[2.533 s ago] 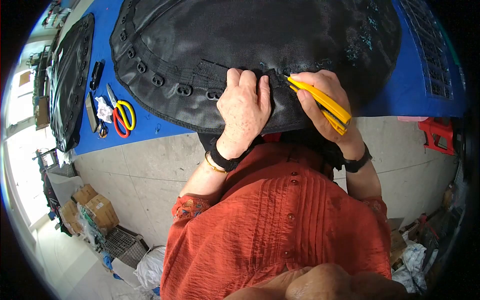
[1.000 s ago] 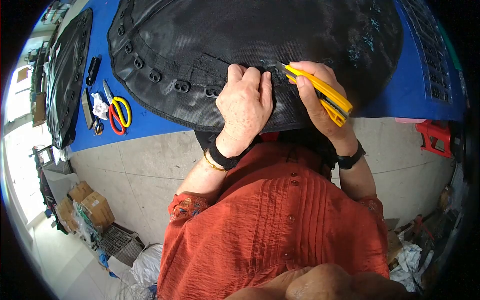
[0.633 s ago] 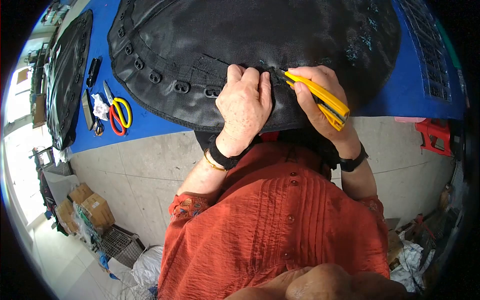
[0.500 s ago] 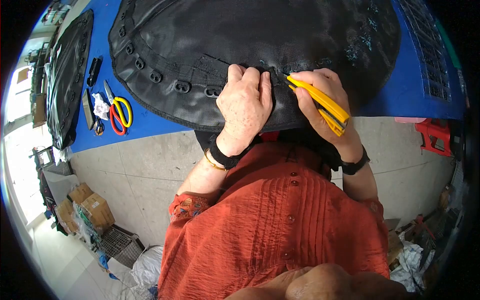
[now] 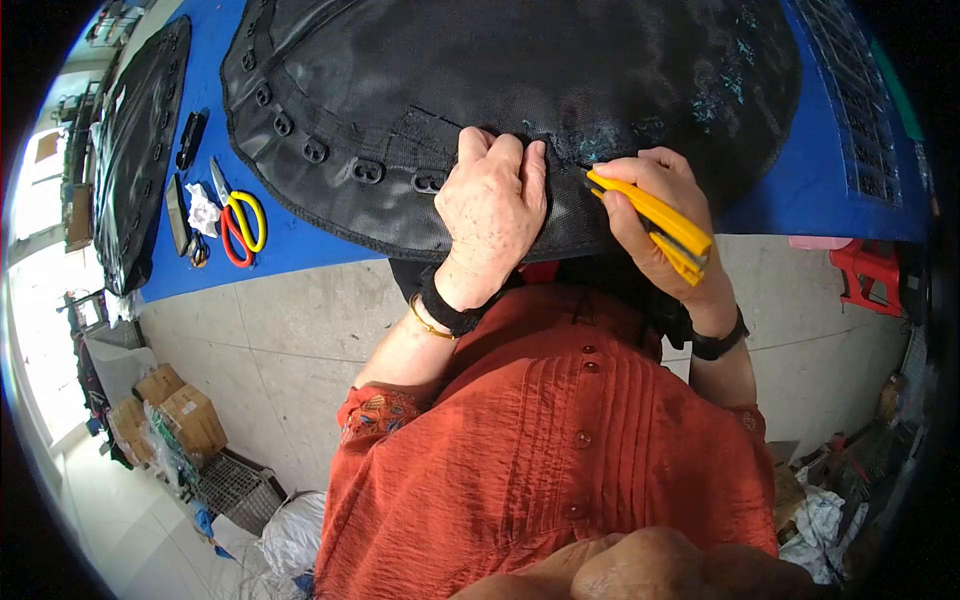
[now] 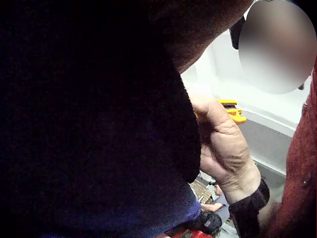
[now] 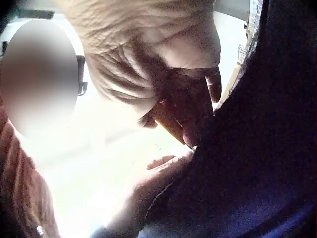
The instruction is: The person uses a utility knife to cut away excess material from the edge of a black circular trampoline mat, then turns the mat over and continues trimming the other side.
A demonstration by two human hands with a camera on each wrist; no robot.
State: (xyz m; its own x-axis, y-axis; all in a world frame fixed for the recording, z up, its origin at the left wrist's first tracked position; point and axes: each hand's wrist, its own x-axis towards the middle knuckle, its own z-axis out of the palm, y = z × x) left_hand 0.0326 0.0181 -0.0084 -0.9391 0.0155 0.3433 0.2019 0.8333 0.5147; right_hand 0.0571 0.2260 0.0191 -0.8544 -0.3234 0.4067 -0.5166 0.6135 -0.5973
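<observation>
In the head view, a large black mesh piece point(image 5: 500, 75) with a curved edge and oval black fittings lies on the blue table. The left hand point(image 5: 490, 205) grips its fabric near the front edge, fingers bent. Just right of it, the right hand point(image 5: 665, 215) holds a yellow cutter point(image 5: 655, 212), whose tip points at the mesh by a turquoise-marked patch. The left wrist view shows the right hand point(image 6: 228, 148) around the cutter point(image 6: 237, 116); dark material covers much of that view. In the right wrist view the cutter point(image 7: 169, 128) points towards the left hand point(image 7: 161, 176).
On the table's left lie red-and-yellow-handled scissors point(image 5: 240, 228), a black tool point(image 5: 191, 140), a white crumpled scrap point(image 5: 203, 210) and another black mesh piece point(image 5: 145, 150). A transparent sheet point(image 5: 855, 110) lies at the right. Boxes point(image 5: 190, 415) and a red stool point(image 5: 866, 275) stand on the floor.
The right hand has moved a little right and towards the body with the cutter, widening the gap to the left hand. The left hand has hardly moved on the mesh.
</observation>
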